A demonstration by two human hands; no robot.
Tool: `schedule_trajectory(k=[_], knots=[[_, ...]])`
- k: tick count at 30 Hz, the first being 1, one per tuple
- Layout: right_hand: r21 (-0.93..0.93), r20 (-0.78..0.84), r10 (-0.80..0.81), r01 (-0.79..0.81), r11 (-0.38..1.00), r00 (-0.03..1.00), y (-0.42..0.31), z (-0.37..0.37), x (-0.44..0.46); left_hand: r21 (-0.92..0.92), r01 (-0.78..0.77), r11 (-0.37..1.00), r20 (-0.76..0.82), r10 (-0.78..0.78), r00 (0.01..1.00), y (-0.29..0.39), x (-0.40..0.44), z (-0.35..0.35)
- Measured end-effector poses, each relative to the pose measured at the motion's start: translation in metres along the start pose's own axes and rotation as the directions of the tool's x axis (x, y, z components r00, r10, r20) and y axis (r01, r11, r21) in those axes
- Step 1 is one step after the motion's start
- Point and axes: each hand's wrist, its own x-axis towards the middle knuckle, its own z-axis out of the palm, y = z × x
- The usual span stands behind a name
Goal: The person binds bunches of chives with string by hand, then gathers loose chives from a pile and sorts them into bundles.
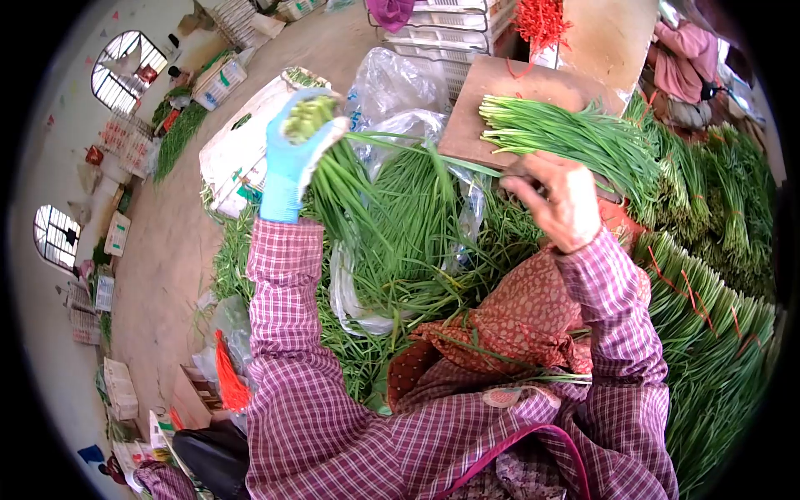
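Observation:
My left hand (293, 154), in a light blue glove, is raised and closed around a bunch of garlic chives (337, 179). The pale stem ends stick up above its palm and the green leaves hang down. Bare and curled, my right hand (557, 196) pinches the end of a few long chive leaves (469, 166) that stretch across from the bunch. Just beyond that hand, a trimmed bundle of chives (567, 137) lies on a brown board (468, 125). Below both hands, loose chives (408, 208) fill an opened clear plastic bag (346, 292).
Tied chive bundles (708, 333) are stacked along my right side. A white sack (237, 154) lies left of the bag. Red ties (542, 25) hang by stacked crates (442, 37) at the back. An orange-red tassel of ties (232, 375) is at lower left. Another person (683, 67) sits at upper right.

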Motion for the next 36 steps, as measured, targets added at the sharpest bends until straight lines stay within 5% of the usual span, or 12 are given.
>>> schedule_trajectory(k=[8, 15, 24, 28, 32, 36], knots=[[0.040, 0.053, 0.145, -0.147, 0.988, 0.988, 0.015, -0.027, -0.019, -0.094, -0.034, 0.995, 0.079, 0.041, 0.996, -0.006, -0.009, 0.036], [-0.040, 0.026, 0.135, -0.134, 0.990, 0.990, 0.021, -0.041, -0.019, -0.313, 0.238, 0.919, 0.195, -0.183, 0.964, -0.007, -0.024, 0.048], [-0.207, -0.090, 0.072, -0.089, 0.974, 0.993, 0.039, -0.057, -0.015, -0.268, 0.326, 0.907, 0.230, -0.268, 0.936, -0.006, -0.035, 0.040], [-0.282, -0.103, 0.179, -0.202, 0.938, 0.978, 0.073, -0.080, -0.036, -0.272, 0.301, 0.914, 0.181, -0.259, 0.949, -0.023, -0.036, 0.023], [-0.598, 0.210, 0.291, -0.113, 0.794, 0.933, 0.093, -0.052, -0.065, -0.205, 0.216, 0.955, 0.081, -0.203, 0.976, -0.021, -0.033, 0.027], [-0.180, 0.178, 0.189, -0.157, 0.971, 0.966, 0.020, -0.013, -0.023, -0.056, 0.112, 0.992, 0.077, -0.108, 0.991, 0.006, -0.032, 0.054]])
